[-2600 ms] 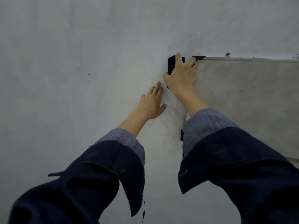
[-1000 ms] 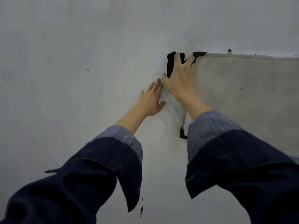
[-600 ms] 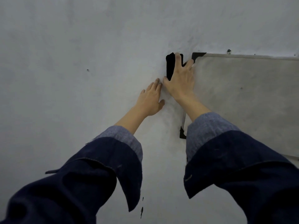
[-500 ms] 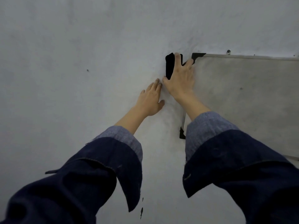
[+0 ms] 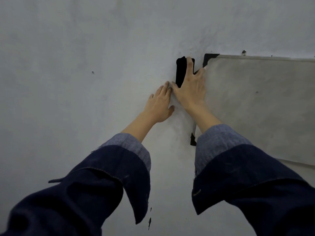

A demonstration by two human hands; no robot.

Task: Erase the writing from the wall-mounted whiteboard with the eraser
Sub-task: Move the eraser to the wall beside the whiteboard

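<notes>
Pressing a black rectangular eraser (image 5: 180, 72) flat against the pale grey wall (image 5: 85, 82), right hand (image 5: 190, 91), fingers extended over it, just left of the grey metal-framed whiteboard (image 5: 255, 108). Left hand (image 5: 159, 106): flat on wall, fingers together, fingertips touching right thumb. 2 dark blue sleeves (image 5: 102, 184), cuffs turned back.

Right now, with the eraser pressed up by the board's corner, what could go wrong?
The eraser sits on the bare wall, left of the whiteboard, so wiping here may smudge paint. The right hand presses it with straight fingers, so it might slip. The left hand lies flat beside it and could get bumped.
</notes>
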